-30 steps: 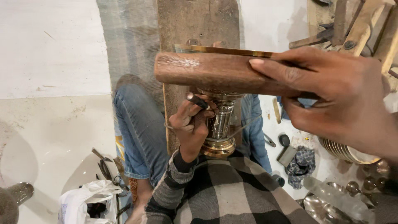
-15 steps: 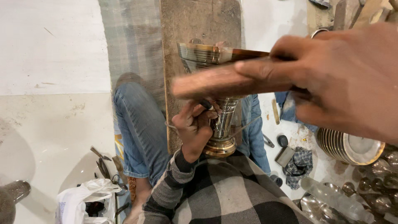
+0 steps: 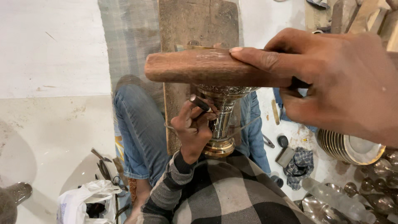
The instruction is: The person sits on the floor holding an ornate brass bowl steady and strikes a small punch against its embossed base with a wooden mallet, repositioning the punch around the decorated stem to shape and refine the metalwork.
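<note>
Since half a second ago the mallet [image 3: 207, 68] has swung back from a tilt to lie nearly level across the upper middle of the frame, and the right hand [image 3: 340, 79] sits a little lower at the right.

That right hand is clenched round the mallet's handle end, forefinger stretched flat along the wood, wrist coming in from the right edge. The left hand [image 3: 192, 130], at centre, is closed on a punch [image 3: 200, 103] that slants up and left, its lower end at the brass cup [image 3: 222, 120]. The cup stands upright between the knees, its base [image 3: 219, 147] low at centre, its bowl partly hidden behind the mallet, a board [image 3: 199, 25] behind it.

To strike well, I judge the mallet should meet the punch head squarely, with the left hand holding the punch steady on the cup's stem and the knees keeping the cup from turning. Metal plates [image 3: 352, 147] are stacked at lower right.
</note>
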Demonstrator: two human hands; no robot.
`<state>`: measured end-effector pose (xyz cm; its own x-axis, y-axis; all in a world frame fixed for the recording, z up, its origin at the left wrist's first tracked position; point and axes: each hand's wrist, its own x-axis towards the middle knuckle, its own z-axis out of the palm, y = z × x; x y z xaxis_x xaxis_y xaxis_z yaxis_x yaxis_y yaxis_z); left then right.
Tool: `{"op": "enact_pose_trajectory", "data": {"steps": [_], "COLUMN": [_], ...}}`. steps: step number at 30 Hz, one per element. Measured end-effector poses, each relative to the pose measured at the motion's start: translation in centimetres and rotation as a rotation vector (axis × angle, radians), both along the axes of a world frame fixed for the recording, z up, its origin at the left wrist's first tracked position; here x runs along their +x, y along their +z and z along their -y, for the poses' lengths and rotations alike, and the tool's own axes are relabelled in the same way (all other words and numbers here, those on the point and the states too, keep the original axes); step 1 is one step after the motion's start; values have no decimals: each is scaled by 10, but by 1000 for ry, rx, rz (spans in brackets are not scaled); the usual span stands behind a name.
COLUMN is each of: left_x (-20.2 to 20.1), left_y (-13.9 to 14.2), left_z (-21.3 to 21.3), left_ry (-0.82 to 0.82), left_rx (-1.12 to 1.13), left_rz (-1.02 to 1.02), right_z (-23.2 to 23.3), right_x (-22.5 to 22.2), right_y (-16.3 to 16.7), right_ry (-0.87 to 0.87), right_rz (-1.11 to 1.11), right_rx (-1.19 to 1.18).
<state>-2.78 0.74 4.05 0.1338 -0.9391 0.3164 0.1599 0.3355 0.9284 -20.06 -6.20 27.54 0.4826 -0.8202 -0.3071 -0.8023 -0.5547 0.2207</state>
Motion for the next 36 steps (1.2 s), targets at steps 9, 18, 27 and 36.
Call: {"op": "enact_pose_trajectory", "data": {"steps": [9,18,27,36], "left_x": [1,-11,-25,-34], "left_y": [-2,-2,-8,-2], "left_z": [-2,-5,-12,-11], "left_ry": [-64,42,94,170], "left_rx": [54,-109,-65,-15], "left_rz": [-113,220,334,398], "right_z": [-7,-24,-28,-23], "right_x": [-23,-58,-82,-96], "right_y": [-4,-30,-21,-29], "right_ry": [173,2,237,147], "right_rz": [-289,-62,103,196], "right_rx": [-56,5,-87,-100]}}
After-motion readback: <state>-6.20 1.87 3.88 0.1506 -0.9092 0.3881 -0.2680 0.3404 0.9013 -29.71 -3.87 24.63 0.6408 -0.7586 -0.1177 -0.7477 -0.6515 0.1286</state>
